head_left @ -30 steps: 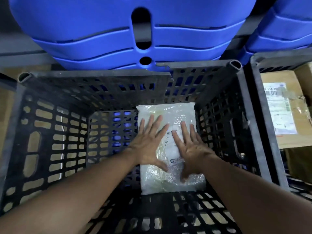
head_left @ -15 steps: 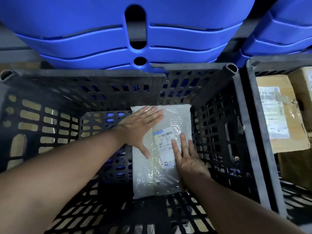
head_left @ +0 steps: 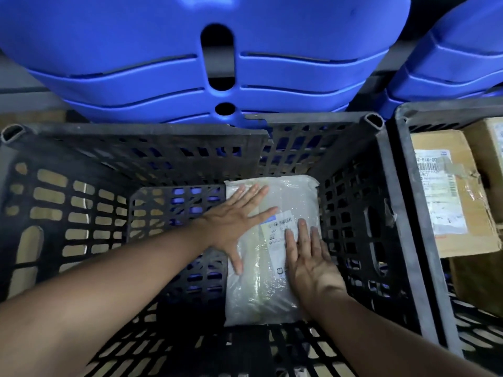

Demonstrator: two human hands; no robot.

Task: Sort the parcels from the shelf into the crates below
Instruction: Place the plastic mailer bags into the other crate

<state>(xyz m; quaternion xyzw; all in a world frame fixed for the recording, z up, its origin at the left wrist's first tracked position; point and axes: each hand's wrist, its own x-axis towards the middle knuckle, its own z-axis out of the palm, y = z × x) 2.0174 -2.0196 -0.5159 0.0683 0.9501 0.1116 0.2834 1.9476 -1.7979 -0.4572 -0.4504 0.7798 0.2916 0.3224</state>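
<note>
- Since the plastic-wrapped parcel [head_left: 258, 295] already lies flat on the floor of the black crate [head_left: 136, 130], this one placement looks all but done.
- It sits along the crate's right wall, its far end at the back right corner and its near end close to the front wall. The left half of the floor is bare lattice.
- The left hand [head_left: 234, 227] is spread flat, palm down, on the parcel's far left part, gripping nothing.
- The right hand [head_left: 307, 259] also lies flat with straight fingers, resting on the parcel's right side and partly on its printed label [head_left: 272, 238].
- Neither hand curls round anything, so the parcel is released and merely pressed into place.
- A neighbouring crate [head_left: 449, 107] to the right already holds a labelled cardboard box [head_left: 479, 235], so at least two items appear sorted.
- Stacked blue plastic shells [head_left: 136, 50] fill the view above the crates. No shelf with parcels is visible, so how many remain cannot be told.
- What seems left here is to lift both hands out and fetch the next parcel.
</note>
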